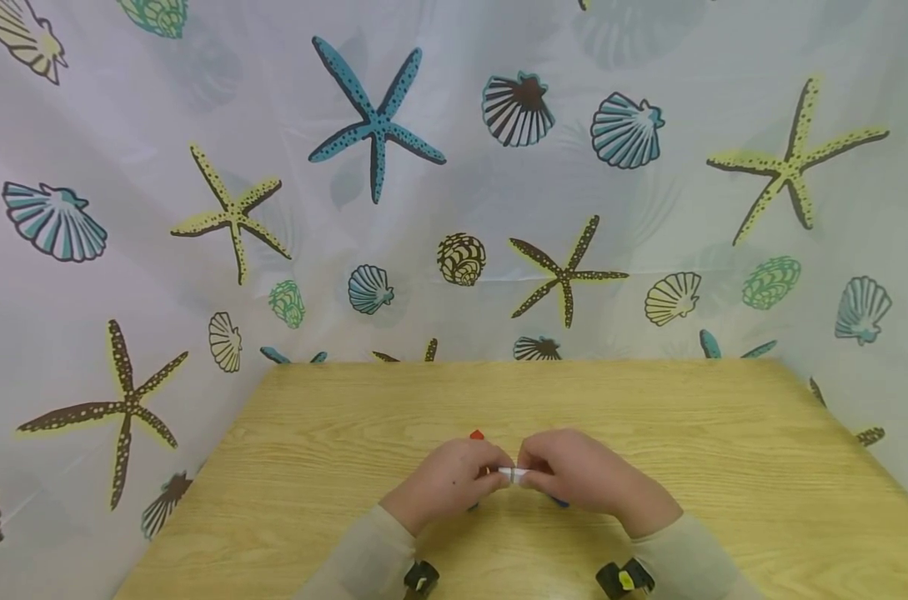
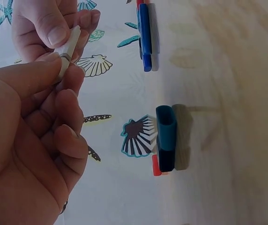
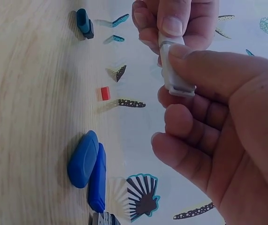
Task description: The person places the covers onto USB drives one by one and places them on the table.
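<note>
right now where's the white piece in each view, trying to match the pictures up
Head: the white piece is low, just right of centre.
Left wrist: the white piece is at upper left.
Right wrist: the white piece is above and right of centre.
Shared landmark: the left hand and right hand, pinching it together.

In the head view, locate your surface (image 1: 333,425) across the lower frame, the sheet (image 1: 423,242) behind it and at both sides. Your left hand (image 1: 454,479) and right hand (image 1: 584,471) sit at lower centre, the small piece (image 1: 514,475) between them. In the right wrist view, find on the surface: cap (image 3: 82,21), upper left; block (image 3: 105,93), left of centre; rounded case (image 3: 83,160), lower left, just beside the bar (image 3: 98,178).
</note>
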Demonstrator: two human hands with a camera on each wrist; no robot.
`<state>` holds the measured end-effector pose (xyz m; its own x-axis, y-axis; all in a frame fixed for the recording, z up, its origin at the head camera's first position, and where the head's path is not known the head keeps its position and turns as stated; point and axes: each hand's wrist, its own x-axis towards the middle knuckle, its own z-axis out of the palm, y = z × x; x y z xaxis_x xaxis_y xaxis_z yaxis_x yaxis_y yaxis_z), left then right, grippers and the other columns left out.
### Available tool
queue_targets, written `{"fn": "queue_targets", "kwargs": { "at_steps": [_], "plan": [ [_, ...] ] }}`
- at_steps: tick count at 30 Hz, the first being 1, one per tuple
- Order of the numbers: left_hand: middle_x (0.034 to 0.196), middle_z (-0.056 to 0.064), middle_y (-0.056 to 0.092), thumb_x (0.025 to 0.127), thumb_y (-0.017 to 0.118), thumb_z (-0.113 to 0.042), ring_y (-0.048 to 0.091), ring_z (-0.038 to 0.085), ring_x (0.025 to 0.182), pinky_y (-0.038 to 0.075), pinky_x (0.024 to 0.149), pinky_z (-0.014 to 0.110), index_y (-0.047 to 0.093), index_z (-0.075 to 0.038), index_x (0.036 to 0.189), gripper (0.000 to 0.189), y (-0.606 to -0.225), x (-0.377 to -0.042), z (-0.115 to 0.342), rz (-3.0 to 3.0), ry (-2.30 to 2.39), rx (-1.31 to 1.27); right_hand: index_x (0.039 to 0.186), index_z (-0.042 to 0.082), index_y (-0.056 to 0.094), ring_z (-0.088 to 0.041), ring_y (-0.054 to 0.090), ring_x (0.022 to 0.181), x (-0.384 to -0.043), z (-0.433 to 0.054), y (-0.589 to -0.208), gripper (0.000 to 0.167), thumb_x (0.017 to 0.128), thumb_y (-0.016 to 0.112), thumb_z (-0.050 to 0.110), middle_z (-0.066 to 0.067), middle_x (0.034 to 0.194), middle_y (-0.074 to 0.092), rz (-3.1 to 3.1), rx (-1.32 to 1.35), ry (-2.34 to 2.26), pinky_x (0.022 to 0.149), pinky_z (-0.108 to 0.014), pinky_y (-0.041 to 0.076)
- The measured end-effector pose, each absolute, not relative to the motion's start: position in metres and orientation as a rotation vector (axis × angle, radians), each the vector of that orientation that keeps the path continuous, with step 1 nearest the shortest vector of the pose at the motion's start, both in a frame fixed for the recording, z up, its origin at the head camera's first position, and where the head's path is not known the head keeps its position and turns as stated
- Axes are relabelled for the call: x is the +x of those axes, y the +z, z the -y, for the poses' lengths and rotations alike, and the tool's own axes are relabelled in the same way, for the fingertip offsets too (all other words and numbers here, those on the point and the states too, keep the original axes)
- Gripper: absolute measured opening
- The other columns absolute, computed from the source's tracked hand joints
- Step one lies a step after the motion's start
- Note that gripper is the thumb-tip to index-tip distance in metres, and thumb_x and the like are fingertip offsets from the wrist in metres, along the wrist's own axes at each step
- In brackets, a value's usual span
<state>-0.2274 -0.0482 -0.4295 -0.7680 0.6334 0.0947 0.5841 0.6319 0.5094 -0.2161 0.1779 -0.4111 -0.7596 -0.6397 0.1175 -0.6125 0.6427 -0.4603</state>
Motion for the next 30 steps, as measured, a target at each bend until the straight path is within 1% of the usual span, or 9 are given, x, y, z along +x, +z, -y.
{"fn": "queue_targets", "kwargs": {
  "at_steps": [6,10,15,20,22,24,27,30],
  "plan": [
    [0.085,-0.018,0.063,0.098,0.070,-0.023,0.052,0.002,0.066,0.047,0.062,0.021,0.075,-0.018,0.105,0.010,-0.4294,-0.2271,0.0468,-2.745,0.819,1.023,0.086,0.029,0.061,-0.002,0.049,0.058,-0.2167,-0.1775,-0.4122,0.015,0.099,0.069,0.028,0.016,0.069,0.053,-2.799,-1.079,-0.766,0.060,-0.027,0.046],
    [0.084,-0.017,0.062,0.098,0.070,-0.023,0.053,0.003,0.067,0.047,0.062,0.021,0.075,-0.018,0.108,0.012,-0.4282,-0.2263,0.0467,-2.724,0.847,1.001,0.087,0.030,0.061,-0.002,0.049,0.060,-0.2175,-0.1785,-0.4138,0.014,0.098,0.069,0.028,0.017,0.071,0.053,-2.817,-1.069,-0.769,0.060,-0.027,0.045],
    [0.084,-0.016,0.061,0.100,0.067,-0.021,0.053,0.003,0.065,0.047,0.060,0.022,0.075,-0.018,0.111,0.014,-0.4283,-0.2257,0.0476,-2.696,0.899,0.987,0.086,0.030,0.060,-0.002,0.048,0.058,-0.2183,-0.1798,-0.4164,0.015,0.098,0.068,0.033,0.017,0.067,0.051,-2.849,-1.019,-0.751,0.058,-0.027,0.045],
    [0.083,-0.013,0.062,0.102,0.063,-0.018,0.051,0.005,0.058,0.047,0.057,0.023,0.074,-0.016,0.115,0.017,-0.4288,-0.2266,0.0499,-2.655,0.949,0.982,0.085,0.029,0.059,-0.002,0.046,0.054,-0.2180,-0.1811,-0.4166,0.018,0.099,0.066,0.038,0.015,0.063,0.051,-2.860,-0.958,-0.732,0.054,-0.027,0.043],
    [0.084,-0.011,0.063,0.102,0.062,-0.018,0.050,0.006,0.057,0.047,0.058,0.024,0.074,-0.016,0.117,0.018,-0.4279,-0.2266,0.0512,-2.637,0.964,0.975,0.086,0.030,0.059,-0.003,0.044,0.053,-0.2180,-0.1817,-0.4162,0.018,0.099,0.065,0.039,0.014,0.062,0.050,-2.857,-0.948,-0.741,0.053,-0.026,0.042],
    [0.086,-0.011,0.065,0.103,0.062,-0.019,0.050,0.006,0.057,0.047,0.060,0.024,0.073,-0.017,0.118,0.019,-0.4264,-0.2261,0.0522,-2.628,0.971,0.980,0.087,0.030,0.060,-0.003,0.043,0.052,-0.2182,-0.1825,-0.4157,0.017,0.100,0.065,0.039,0.014,0.062,0.050,-2.849,-0.950,-0.758,0.053,-0.026,0.041],
    [0.091,-0.014,0.065,0.102,0.063,-0.019,0.050,0.005,0.061,0.048,0.062,0.023,0.073,-0.017,0.118,0.019,-0.4246,-0.2249,0.0531,-2.626,0.974,0.994,0.088,0.030,0.060,-0.003,0.042,0.053,-0.2187,-0.1830,-0.4148,0.015,0.100,0.065,0.039,0.014,0.063,0.048,-2.841,-0.963,-0.774,0.054,-0.026,0.040],
    [0.091,-0.017,0.065,0.102,0.064,-0.020,0.051,0.004,0.066,0.048,0.064,0.022,0.074,-0.018,0.117,0.018,-0.4244,-0.2243,0.0529,-2.626,0.972,1.001,0.088,0.030,0.061,-0.003,0.041,0.054,-0.2192,-0.1831,-0.4143,0.015,0.099,0.066,0.039,0.014,0.063,0.047,-2.847,-0.969,-0.770,0.054,-0.026,0.040]
  ]
}}
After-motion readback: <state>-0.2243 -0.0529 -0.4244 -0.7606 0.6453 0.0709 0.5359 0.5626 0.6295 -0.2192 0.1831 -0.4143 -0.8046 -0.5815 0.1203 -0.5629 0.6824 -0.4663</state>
